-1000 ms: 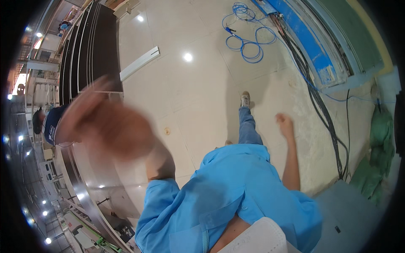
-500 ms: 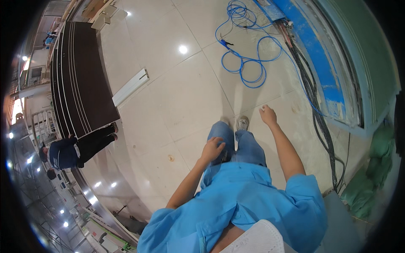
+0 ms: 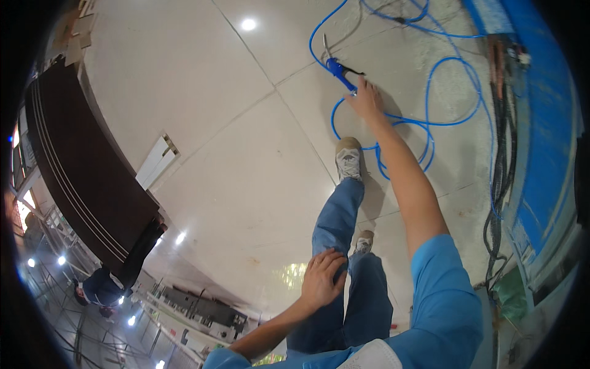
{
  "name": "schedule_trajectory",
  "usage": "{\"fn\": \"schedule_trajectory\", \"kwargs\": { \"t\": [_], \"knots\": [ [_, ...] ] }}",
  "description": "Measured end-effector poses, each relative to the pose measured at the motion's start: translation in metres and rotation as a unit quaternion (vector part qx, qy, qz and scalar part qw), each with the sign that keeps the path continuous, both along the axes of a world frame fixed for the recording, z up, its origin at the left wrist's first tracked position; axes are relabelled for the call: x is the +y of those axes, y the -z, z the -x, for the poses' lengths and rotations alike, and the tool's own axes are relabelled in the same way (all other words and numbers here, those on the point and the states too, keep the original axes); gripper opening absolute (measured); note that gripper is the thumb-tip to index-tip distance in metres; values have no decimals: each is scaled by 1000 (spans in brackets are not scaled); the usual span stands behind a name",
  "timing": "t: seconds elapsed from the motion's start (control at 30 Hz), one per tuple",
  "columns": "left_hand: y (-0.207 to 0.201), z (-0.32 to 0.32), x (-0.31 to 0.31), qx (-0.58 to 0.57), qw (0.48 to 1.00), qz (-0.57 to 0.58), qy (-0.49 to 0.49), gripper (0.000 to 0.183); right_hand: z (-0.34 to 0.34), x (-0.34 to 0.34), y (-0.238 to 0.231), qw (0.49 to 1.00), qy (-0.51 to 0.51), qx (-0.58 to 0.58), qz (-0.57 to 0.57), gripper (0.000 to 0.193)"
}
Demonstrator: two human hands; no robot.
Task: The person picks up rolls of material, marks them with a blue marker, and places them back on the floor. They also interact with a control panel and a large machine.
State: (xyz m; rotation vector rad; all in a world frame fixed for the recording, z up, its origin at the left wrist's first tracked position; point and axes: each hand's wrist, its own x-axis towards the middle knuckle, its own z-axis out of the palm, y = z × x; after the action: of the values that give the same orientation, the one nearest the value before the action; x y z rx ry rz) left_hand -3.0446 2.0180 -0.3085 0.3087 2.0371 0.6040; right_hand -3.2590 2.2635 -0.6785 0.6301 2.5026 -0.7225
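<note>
Since half a second earlier, the right hand (image 3: 364, 98) has stretched forward and down from beside the shoe to the floor, and the view has swung closer to the hose. Right hand: fingers curled at the rear end of the blue air gun (image 3: 340, 67), which lies on the pale tiled floor (image 3: 203, 80); whether the fingers already close on it cannot be told. Blue hose (image 3: 430, 120): loose loops on the tiles, running from the air gun past the leading shoe (image 3: 349, 158). Left hand (image 3: 321, 278): fingers spread, palm flat on the left thigh, holding nothing. Dark panel (image 3: 74, 166): far left on the floor, with a white strip (image 3: 157, 163) just beside it. Black cables (image 3: 501, 154): along the right edge, near the hose.
</note>
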Motion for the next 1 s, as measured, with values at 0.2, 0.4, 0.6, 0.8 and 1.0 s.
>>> {"fn": "schedule_trajectory", "kwargs": {
  "t": [0.2, 0.4, 0.6, 0.8, 1.0],
  "knots": [
    [-1, 47, 21, -30, 999, 36, -10, 35, 34, -16, 82, 981, -136, -54, -127, 79],
    [3, 37, 39, -11, 1000, 9, -8, 28, -60, 5, -6, 967, 128, 3, 222, 81],
    [15, 4, 44, 50, 993, 27, 101, 27, -162, 83, -234, 753, 477, 143, 430, 42],
    [-16, 0, 85, -11, 969, 110, 219, 29, -327, 220, -440, 520, 711, 406, 243, 31],
    [-76, -25, 160, 31, 986, 102, 131, 35, -529, 375, -605, 297, 720, 603, 173, 42]
  ]
}}
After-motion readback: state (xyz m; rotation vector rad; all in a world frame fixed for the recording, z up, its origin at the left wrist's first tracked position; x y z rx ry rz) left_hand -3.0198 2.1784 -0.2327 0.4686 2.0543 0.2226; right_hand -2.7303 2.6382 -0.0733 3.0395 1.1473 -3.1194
